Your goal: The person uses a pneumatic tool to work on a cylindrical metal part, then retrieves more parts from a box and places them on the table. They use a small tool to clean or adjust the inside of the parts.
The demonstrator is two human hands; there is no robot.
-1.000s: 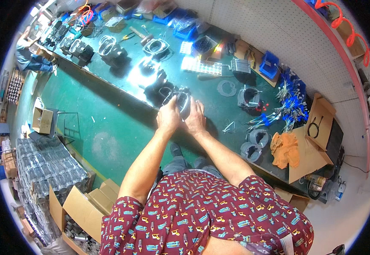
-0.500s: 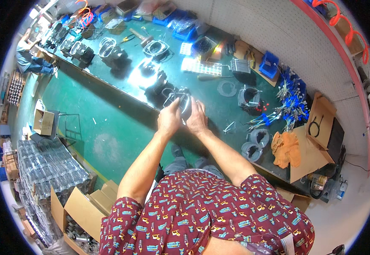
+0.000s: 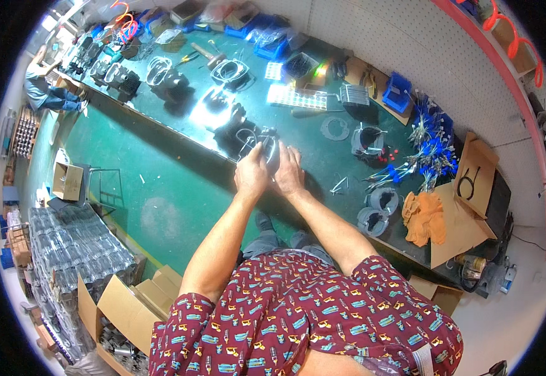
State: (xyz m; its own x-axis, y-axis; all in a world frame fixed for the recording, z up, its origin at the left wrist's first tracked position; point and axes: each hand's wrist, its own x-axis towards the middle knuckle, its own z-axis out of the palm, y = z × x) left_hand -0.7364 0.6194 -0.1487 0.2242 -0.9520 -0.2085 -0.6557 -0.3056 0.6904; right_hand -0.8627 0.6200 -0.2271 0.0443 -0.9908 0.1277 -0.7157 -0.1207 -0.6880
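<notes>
A grey round metal housing (image 3: 269, 141) sits at the near edge of the green workbench (image 3: 310, 141), between my two hands. My left hand (image 3: 252, 173) is closed on its left side, the fingers pointing away from me. Gripping the right side is my right hand (image 3: 290, 173), with its fingertips curled along the rim. My palms and fingers hide the lower part of the housing. Dark wire loops (image 3: 246, 139) stick out to its left. Just beyond stands another motor body (image 3: 227, 125), partly washed out by a bright glare.
On the bench to the right lie a flat ring gasket (image 3: 335, 128), a motor stator (image 3: 367, 141), two grey rings (image 3: 373, 222), blue-tipped wire bundles (image 3: 433, 147) and orange gloves (image 3: 424, 219). An open cardboard box (image 3: 473, 178) stands at the right end. Another person (image 3: 47, 84) works far left.
My hands stay around the housing, with only a slight shift of the fingers. The whole view has moved a little.
</notes>
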